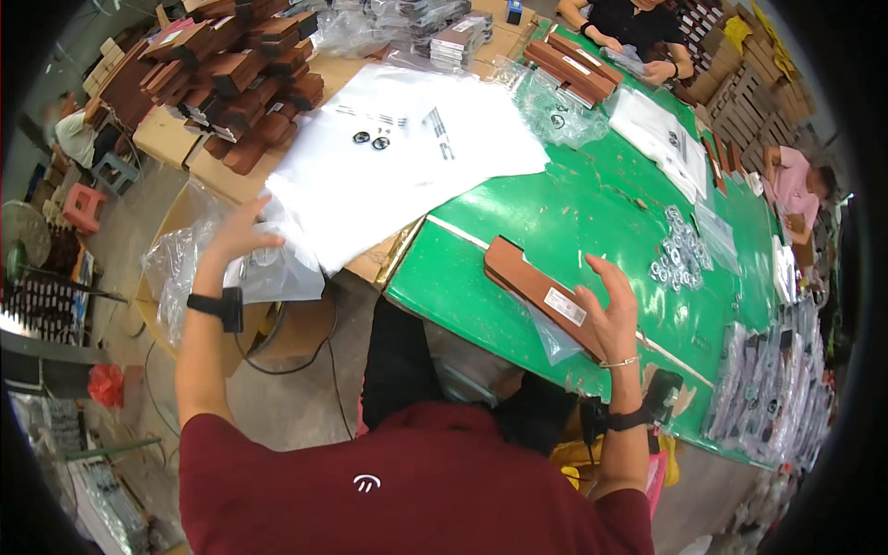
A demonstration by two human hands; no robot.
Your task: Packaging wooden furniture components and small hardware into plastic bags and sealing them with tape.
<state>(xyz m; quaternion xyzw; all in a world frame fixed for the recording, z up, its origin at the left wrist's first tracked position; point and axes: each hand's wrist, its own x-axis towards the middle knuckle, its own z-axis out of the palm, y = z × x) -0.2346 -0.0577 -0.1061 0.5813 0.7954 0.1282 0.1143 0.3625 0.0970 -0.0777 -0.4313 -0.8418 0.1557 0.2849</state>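
Spreading the fingers of my left hand (242, 233), I have it at the left edge of the white bags (416, 199), thumb well apart from the fingers and nothing visibly pinched; whether a fingertip touches the plastic I cannot tell. My right hand (613, 310) is over the near end of a brown piece (525, 276), its thumb and fingers parted rather than closed around it. The palm side is hidden, so I cannot say whether it rests on the wood-coloured surface.

That piece lies slantwise near my edge of the green table (462, 319), a label (565, 306) facing up and a clear bag (552, 340) sticking out from under it. It already carries its label, but I judge it not yet wrapped, since its brown top looks bare.

Around me the work seems part-way through. On my right, a row of wrapped pieces (768, 393) looks finished. On my left, a tall pile (245, 88) of brown pieces appears bare, so plenty seems left. A heap of small metal parts (680, 252) lies loose beyond my right hand; whether any belong with this piece I cannot tell.
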